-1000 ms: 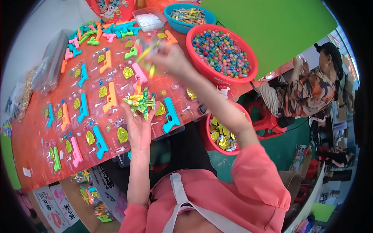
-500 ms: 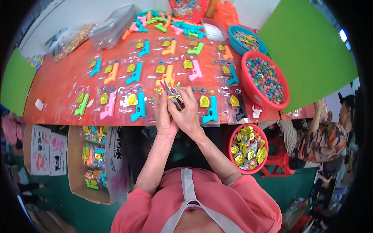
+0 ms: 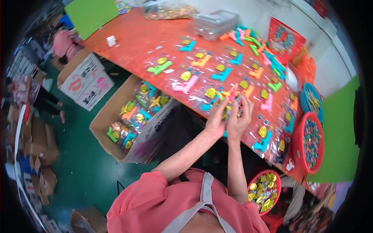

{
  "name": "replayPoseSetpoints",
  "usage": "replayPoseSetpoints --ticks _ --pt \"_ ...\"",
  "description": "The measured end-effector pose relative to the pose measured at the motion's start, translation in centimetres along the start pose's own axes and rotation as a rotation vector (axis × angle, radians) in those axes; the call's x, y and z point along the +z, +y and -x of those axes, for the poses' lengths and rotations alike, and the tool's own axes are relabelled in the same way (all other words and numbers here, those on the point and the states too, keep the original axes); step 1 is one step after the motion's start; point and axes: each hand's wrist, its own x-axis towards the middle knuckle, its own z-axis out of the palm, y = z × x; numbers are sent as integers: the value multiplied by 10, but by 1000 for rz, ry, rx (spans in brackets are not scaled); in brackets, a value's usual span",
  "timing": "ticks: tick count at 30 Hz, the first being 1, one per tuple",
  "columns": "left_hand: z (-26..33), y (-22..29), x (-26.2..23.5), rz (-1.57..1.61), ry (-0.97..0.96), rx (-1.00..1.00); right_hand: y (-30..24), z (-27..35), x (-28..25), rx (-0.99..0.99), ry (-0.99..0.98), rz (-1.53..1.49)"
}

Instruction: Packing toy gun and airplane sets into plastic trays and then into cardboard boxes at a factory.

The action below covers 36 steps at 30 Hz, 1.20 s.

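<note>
Above the table's near edge, my left hand and my right hand are close together with bent fingers. Between their fingertips is a bunch of small colourful pieces, with pink-red and yellow parts showing; blur hides their exact kind. Beneath the hands, rows of clear plastic trays lie on the red table, each with a toy pistol and a gold foil-wrapped piece. Nearest are a pink toy pistol, a teal toy pistol and a partly covered teal toy pistol.
A cardboard box of packed toy sets stands below the table at left. On the right are a red basin of beads, a teal basin and, lower, a red bucket of foil pieces. Loose pistols lie piled behind.
The view has swung left, so the table now runs diagonally and more floor and boxes show. My hands remain together around the small pieces, held a little more upright.
</note>
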Motion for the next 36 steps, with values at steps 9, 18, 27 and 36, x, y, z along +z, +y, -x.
replayPoseSetpoints --ticks 9,18,27,36 --pt "11 13 -11 5 -99 -36 -6 4 6 80 -139 -13" --pt "10 -7 -3 -137 -63 44 15 11 -4 124 -56 66" --pt "-2 -5 -11 -161 -121 -107 24 -9 -46 289 -27 -299" --pt "37 -9 -21 -419 -139 -411 40 -53 -120 247 -664 -116"
